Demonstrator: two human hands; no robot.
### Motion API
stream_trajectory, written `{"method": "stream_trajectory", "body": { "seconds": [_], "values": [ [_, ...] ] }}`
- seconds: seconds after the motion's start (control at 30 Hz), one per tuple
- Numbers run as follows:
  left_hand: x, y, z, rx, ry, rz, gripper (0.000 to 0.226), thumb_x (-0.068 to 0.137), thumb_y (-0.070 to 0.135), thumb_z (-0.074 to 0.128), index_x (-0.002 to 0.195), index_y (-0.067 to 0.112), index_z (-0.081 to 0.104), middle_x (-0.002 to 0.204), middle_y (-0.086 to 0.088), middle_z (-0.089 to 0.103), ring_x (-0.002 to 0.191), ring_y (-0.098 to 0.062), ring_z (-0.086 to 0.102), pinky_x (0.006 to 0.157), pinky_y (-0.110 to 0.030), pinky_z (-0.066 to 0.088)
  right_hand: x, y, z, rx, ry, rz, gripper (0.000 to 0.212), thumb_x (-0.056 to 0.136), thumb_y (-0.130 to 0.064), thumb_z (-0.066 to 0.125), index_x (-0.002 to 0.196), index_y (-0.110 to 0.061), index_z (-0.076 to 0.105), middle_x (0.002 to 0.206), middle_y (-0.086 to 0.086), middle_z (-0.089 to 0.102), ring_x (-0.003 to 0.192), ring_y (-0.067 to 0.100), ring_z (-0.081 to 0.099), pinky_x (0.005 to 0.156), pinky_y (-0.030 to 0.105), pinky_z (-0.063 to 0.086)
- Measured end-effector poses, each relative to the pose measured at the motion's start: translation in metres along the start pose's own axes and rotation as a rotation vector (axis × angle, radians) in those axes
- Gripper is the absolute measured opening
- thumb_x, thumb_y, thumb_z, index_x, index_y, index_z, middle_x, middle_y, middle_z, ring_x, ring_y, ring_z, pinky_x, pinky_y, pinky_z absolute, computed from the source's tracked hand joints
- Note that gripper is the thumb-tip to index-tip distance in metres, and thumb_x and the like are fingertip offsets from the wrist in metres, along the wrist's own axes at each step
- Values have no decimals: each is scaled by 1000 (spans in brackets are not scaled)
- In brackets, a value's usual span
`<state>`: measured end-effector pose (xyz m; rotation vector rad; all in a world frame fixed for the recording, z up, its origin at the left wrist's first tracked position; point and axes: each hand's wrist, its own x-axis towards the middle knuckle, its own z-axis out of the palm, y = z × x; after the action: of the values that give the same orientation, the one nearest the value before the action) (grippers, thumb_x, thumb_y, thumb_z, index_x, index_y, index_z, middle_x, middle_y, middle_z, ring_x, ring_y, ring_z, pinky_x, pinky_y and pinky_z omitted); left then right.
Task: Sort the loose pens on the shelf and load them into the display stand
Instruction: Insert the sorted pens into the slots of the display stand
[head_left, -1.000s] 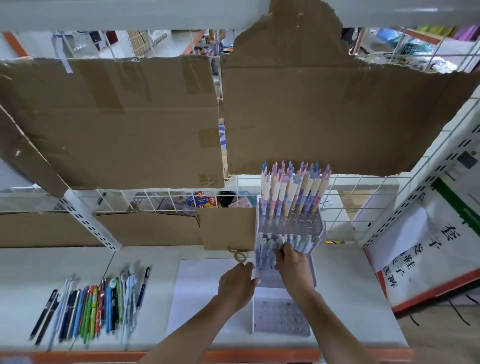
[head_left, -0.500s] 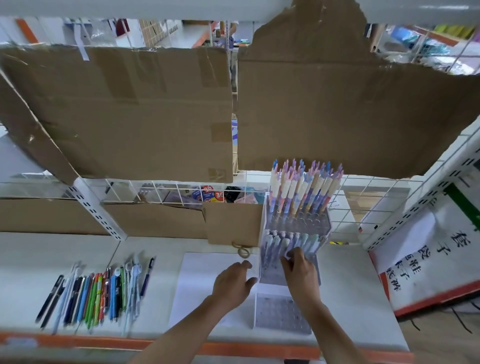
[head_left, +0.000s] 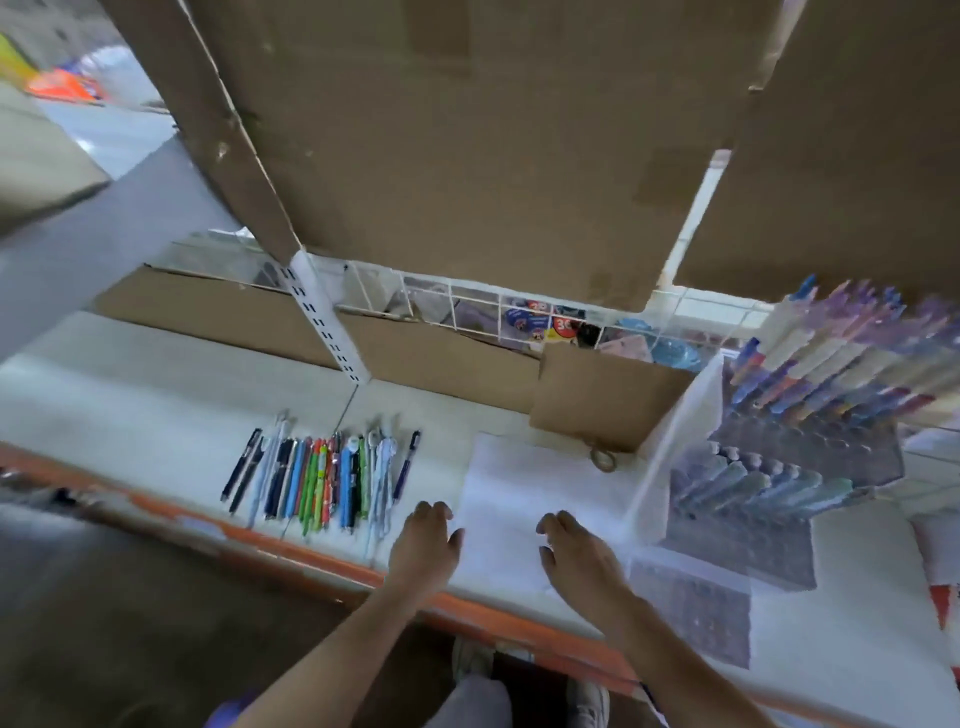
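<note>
— What's in front of you?

— The shelf (head_left: 156, 395) runs white across my view, cardboard (head_left: 467, 156) hanging above it. The display stand (head_left: 769, 467) sits at about three o'clock, clear plastic in tiers; its upper rows hold upright pens, and the lowest tier, nearest me, looks empty, as far as the blur lets me tell. A white sheet (head_left: 519, 483) lies between it and the loose pens (head_left: 322, 478), which lie in a neat side-by-side row at ten o'clock.

— And your hands?

— Both hold nothing. My left hand (head_left: 423, 545) hovers at the sheet's left edge, fingers relaxed and loosely spread, just beside the near end of the row. My right hand (head_left: 576, 556) hangs over the sheet, fingers slack, apart from the stand.

— So which step is this?

— Between loads, I judge: reaching for the next batch. The next move calls for picking matching pens from the row, pinching them together, then carrying them to three o'clock and seating them in free holes.
</note>
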<state>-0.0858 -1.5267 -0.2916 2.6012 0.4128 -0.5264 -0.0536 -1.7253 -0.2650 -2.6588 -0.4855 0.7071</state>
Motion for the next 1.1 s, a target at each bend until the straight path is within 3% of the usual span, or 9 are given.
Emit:
{"method": "stream_trajectory", "body": {
  "seconds": [0.17, 0.33, 0.53, 0.63, 0.83, 1.1],
  "values": [
    [21, -64, -13, 17, 33, -140, 40, 98, 33, 43, 131, 10, 41, 128, -7, 43, 120, -18, 44, 102, -29, 41, 43, -25, 39, -41, -156, -2, 32, 99, -14, 38, 130, -12, 41, 131, 5, 43, 114, 22, 53, 89, 31, 44],
    [62, -105, -19, 61, 131, -233, 32, 96, 34, 46, 114, 7, 47, 115, -9, 47, 99, -15, 42, 80, -26, 41, 76, -35, 70, -16, -173, 77, 32, 96, -10, 40, 128, -11, 44, 129, 5, 45, 120, 21, 48, 92, 32, 45],
    [105, -104, -13, 217, 66, -321, 65, 86, 59, 51, 118, 2, 47, 123, -14, 44, 113, -26, 41, 96, -34, 42, 80, -23, 87, 34, -136, 208, 32, 96, -15, 43, 128, -13, 45, 129, 5, 46, 120, 22, 49, 89, 29, 43],
    [112, -95, -4, 263, 75, -269, 60, 85, 50, 58, 120, 3, 44, 122, -13, 47, 112, -26, 44, 95, -35, 42, 74, -15, 90, 51, -121, 258, 32, 95, -16, 44, 128, -14, 46, 129, 5, 47, 120, 22, 50, 91, 30, 43],
    [121, -77, 1, 118, -26, -282, 44, 88, 28, 60, 117, 0, 42, 117, -17, 52, 108, -31, 54, 88, -38, 46, 62, -2, 87, 100, -90, 309, 32, 96, -14, 45, 127, -10, 47, 127, 8, 46, 117, 25, 51, 91, 30, 41],
    [117, -74, -7, 49, -100, -281, 39, 88, 29, 62, 111, 1, 50, 113, -17, 57, 103, -34, 58, 77, -37, 46, 47, 7, 66, 139, -43, 329, 29, 95, -16, 45, 123, -10, 48, 125, 8, 45, 106, 28, 56, 86, 36, 46]
  ]
}}
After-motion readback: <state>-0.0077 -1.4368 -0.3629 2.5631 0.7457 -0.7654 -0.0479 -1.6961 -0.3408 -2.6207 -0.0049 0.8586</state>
